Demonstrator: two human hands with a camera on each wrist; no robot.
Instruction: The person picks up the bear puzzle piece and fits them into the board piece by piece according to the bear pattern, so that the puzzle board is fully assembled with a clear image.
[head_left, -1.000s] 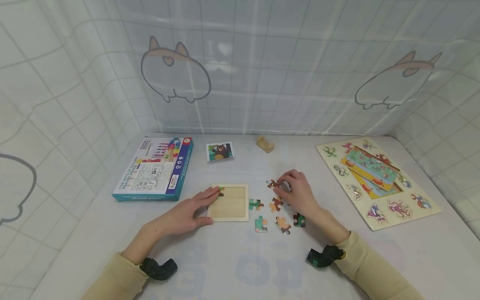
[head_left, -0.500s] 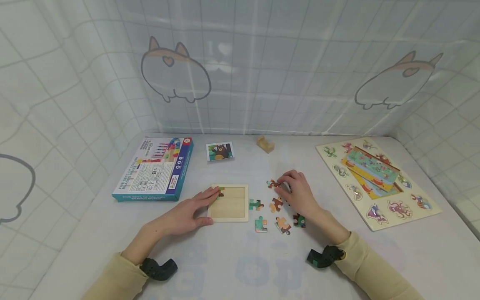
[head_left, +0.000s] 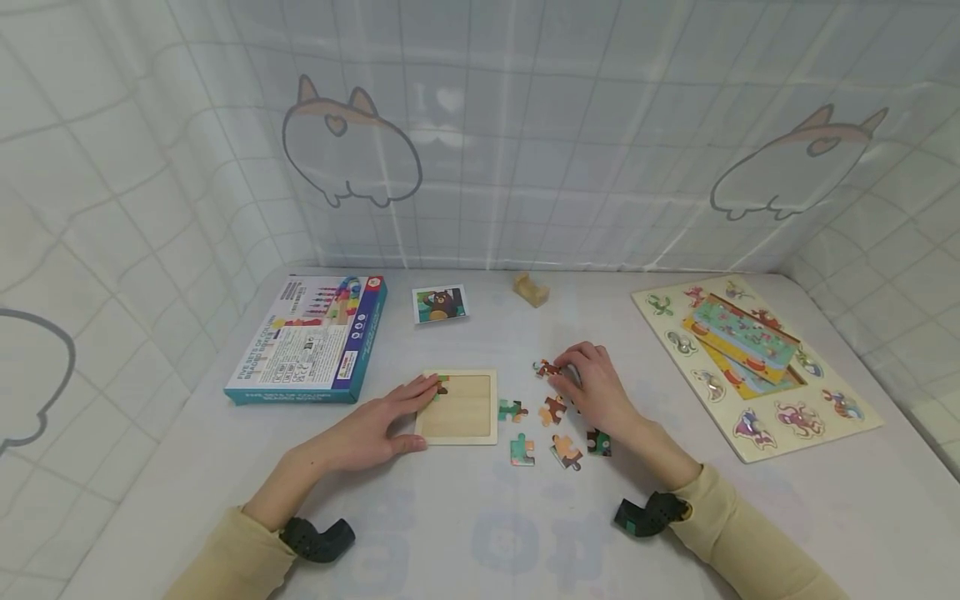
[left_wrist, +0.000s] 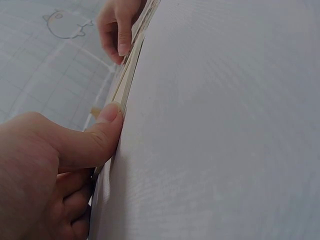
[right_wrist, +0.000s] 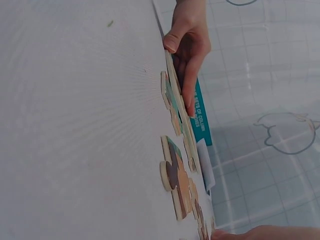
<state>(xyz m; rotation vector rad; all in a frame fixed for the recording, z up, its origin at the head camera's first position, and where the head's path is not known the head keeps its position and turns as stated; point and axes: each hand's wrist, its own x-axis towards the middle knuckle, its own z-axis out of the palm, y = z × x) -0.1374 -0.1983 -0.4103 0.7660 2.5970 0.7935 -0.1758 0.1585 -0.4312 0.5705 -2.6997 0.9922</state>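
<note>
A shallow wooden puzzle tray (head_left: pixel 459 439) lies on the table in the head view. One small green and brown puzzle piece (head_left: pixel 443 386) sits in its upper left corner. My left hand (head_left: pixel 375 425) rests along the tray's left side, fingers extended over the upper corner and thumb (left_wrist: pixel 107 114) on the near edge. To the right of the tray, my right hand (head_left: pixel 596 387) pinches the edge of a brown bear puzzle piece (head_left: pixel 547 367) at table level. Several loose pieces lie between, among them an orange one (head_left: pixel 566 451) and a teal one (head_left: pixel 522 450). The right hand partly covers others.
A bead toy box (head_left: pixel 307 337) stands at the left. Behind the tray are a bear picture card (head_left: pixel 439 304) and a small tan block (head_left: pixel 531 289). A peg puzzle board (head_left: pixel 738 417) carrying colourful picture boards (head_left: pixel 750 333) lies at the right.
</note>
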